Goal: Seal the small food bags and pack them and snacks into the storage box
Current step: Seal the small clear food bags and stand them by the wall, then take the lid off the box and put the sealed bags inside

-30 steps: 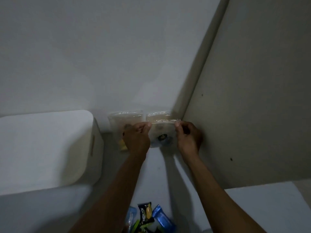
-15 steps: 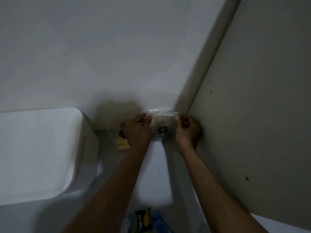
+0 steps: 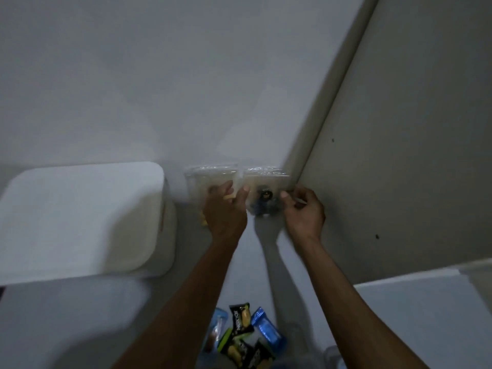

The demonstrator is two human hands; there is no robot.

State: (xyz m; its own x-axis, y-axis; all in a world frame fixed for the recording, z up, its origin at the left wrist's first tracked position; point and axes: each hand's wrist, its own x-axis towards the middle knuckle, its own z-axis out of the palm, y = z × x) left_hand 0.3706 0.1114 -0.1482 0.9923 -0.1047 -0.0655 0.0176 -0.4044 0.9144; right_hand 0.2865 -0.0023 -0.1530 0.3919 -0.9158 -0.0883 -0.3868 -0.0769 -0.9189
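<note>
A small clear food bag with dark contents stands against the back wall, near the corner. My left hand pinches its left top edge, and my right hand pinches its right top edge. A second clear bag with pale contents leans on the wall just left of it, partly behind my left hand. The white storage box with its lid on sits at the left. Several wrapped snacks, black and blue, lie near the bottom edge between my forearms.
A beige panel forms the right wall of this corner. A white surface lies at the lower right. The frame is dim and a little blurred.
The view has dropped, so the second bag and the snacks show again. Both hands stay at the top edge of the same bag, a little further apart.
</note>
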